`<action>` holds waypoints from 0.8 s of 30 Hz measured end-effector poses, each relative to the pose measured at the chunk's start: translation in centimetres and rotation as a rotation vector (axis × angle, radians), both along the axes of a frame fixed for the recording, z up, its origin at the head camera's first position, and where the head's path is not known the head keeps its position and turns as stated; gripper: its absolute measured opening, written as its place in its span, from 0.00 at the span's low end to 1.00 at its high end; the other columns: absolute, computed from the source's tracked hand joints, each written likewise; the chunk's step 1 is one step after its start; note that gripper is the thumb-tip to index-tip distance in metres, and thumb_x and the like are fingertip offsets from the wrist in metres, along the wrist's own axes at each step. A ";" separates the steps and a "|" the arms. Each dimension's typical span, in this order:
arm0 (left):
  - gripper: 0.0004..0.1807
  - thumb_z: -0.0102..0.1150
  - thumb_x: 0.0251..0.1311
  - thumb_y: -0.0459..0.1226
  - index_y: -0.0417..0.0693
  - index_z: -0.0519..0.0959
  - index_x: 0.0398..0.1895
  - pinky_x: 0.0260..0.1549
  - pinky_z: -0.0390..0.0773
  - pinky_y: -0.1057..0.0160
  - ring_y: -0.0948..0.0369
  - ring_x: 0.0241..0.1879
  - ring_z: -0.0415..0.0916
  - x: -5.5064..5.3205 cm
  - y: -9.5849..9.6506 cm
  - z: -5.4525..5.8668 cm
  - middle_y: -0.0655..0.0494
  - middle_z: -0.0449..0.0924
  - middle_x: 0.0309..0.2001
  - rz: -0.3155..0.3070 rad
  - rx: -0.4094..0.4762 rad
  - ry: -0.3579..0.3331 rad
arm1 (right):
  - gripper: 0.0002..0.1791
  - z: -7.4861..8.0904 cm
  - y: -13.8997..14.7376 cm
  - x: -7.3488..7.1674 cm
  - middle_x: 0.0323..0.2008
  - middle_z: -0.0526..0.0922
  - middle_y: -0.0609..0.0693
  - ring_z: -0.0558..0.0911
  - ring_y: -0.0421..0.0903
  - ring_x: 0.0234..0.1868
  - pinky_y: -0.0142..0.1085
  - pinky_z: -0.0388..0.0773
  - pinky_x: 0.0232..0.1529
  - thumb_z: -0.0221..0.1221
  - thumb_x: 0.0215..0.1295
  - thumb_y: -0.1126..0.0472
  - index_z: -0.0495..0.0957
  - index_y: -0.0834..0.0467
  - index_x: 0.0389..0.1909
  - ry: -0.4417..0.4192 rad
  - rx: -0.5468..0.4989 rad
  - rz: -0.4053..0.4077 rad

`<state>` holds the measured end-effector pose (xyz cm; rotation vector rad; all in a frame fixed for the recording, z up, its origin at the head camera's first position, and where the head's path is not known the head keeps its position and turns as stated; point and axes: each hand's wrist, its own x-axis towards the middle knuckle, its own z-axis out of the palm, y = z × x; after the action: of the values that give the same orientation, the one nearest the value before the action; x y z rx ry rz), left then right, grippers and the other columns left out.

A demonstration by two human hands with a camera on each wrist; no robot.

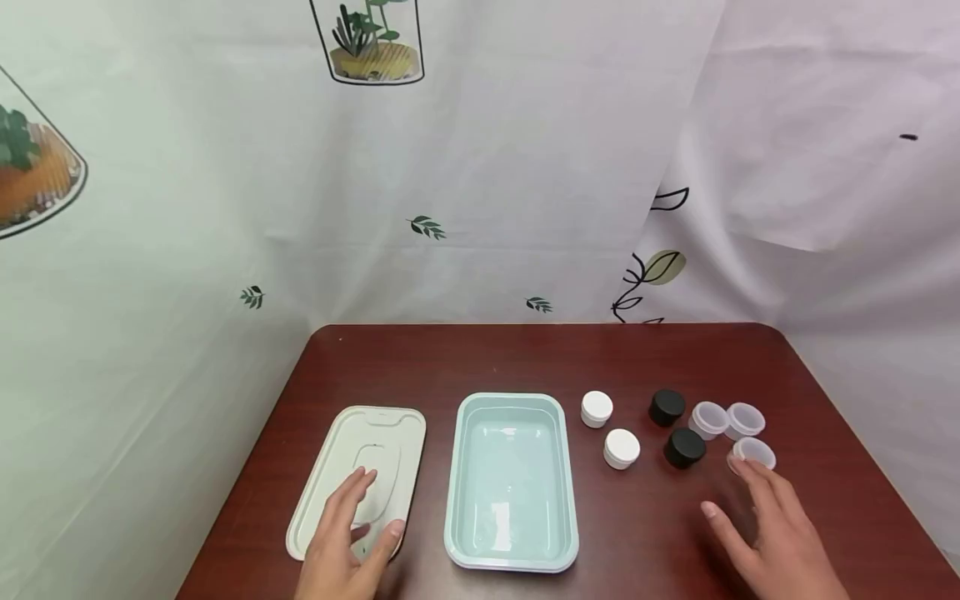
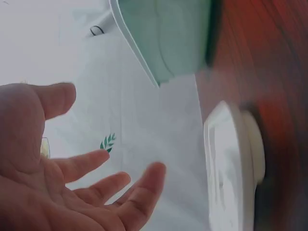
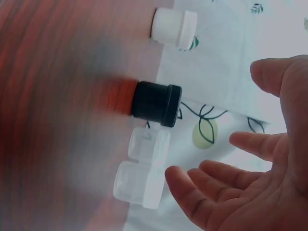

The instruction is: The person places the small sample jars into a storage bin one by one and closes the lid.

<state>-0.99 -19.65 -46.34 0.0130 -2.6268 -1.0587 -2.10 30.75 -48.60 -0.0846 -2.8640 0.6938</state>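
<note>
My left hand hovers over the near part of a white plastic lid, fingers apart and relaxed, holding nothing. Right of it stands a pale blue rectangular tub, its inside bare. My right hand is held with loose fingers near the translucent jars, its fingertips overlapping the nearest translucent jar in the head view. In the right wrist view the palm and fingers hold nothing, beside a black jar and translucent jars. The left wrist view shows the left hand apart from the lid.
Two white jars stand right of the tub, with two black jars beyond them. Two more translucent jars stand at the far right. The dark red table backs onto a white printed curtain.
</note>
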 end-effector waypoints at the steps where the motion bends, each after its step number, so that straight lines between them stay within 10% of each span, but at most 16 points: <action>1: 0.37 0.77 0.61 0.42 0.50 0.73 0.73 0.37 0.87 0.61 0.44 0.63 0.79 0.0 0.2 0.2 0.44 0.71 0.73 0.006 0.064 -0.047 | 0.44 0.0 0.1 0.0 0.68 0.67 0.70 0.71 0.68 0.62 0.51 0.80 0.54 0.70 0.69 0.46 0.64 0.64 0.76 0.022 -0.006 -0.003; 6: 0.34 0.74 0.64 0.41 0.52 0.74 0.72 0.37 0.85 0.61 0.40 0.65 0.78 -0.2 1.2 0.6 0.46 0.71 0.72 0.007 0.332 -0.236 | 0.38 0.0 0.6 0.0 0.59 0.73 0.66 0.76 0.58 0.52 0.14 0.66 0.33 0.73 0.65 0.55 0.70 0.63 0.71 0.147 -0.065 -0.047; 13: 0.33 0.74 0.63 0.38 0.49 0.74 0.71 0.42 0.87 0.49 0.33 0.69 0.70 -0.3 2.5 -0.5 0.43 0.68 0.73 -0.086 0.560 -0.317 | 0.31 0.1 1.6 -0.7 0.56 0.77 0.66 0.66 0.12 0.38 0.14 0.68 0.29 0.72 0.65 0.61 0.75 0.65 0.66 0.220 -0.151 -0.201; 19: 0.32 0.73 0.62 0.35 0.44 0.76 0.70 0.56 0.82 0.43 0.33 0.67 0.73 -0.3 3.0 -1.6 0.41 0.71 0.73 -0.176 0.598 -0.297 | 0.27 0.0 2.4 -1.9 0.50 0.77 0.35 0.67 0.09 0.45 0.11 0.70 0.33 0.70 0.67 0.62 0.78 0.60 0.66 0.232 -0.354 -0.376; 24: 0.36 0.73 0.61 0.34 0.39 0.72 0.73 0.56 0.81 0.57 0.27 0.71 0.66 -0.3 3.4 -2.3 0.31 0.61 0.77 -0.269 0.710 -0.372 | 0.27 -0.5 3.2 -2.9 0.44 0.75 0.22 0.73 0.15 0.44 0.12 0.71 0.37 0.70 0.68 0.56 0.78 0.48 0.67 0.145 -0.572 -0.576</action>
<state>-1.31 -16.25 -48.59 0.0146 -2.4313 -2.2174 -5.00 33.97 -49.08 -0.8525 -2.2361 1.2719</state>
